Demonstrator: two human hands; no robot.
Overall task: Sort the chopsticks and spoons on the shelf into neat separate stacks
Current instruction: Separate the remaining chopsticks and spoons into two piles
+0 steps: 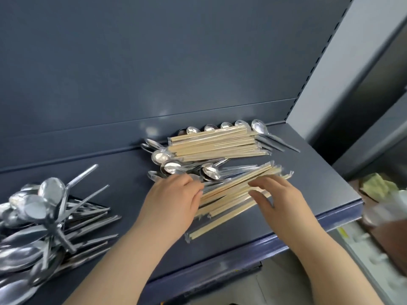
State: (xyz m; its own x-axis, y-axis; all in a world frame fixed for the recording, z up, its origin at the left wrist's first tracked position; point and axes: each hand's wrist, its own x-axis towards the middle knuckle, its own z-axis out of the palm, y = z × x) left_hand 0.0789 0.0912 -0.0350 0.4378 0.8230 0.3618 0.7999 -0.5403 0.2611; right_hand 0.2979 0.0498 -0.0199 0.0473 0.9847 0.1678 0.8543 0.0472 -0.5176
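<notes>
Chopsticks (229, 197) lie between left grip (174, 194) and right grip (279, 194); fanned.

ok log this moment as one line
stage: sorting | left hand: on loose wrapped chopsticks | right hand: open over them | chopstick stack: on spoons at back | spoon pile: far left

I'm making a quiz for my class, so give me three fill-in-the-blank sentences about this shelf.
The left hand and right hand are both over the loose ____ near the shelf edge.
The big spoon pile sits to the ____ of both hands.
The neat bundle at the back lies on ____.
Missing: chopsticks; left; spoons.
</notes>
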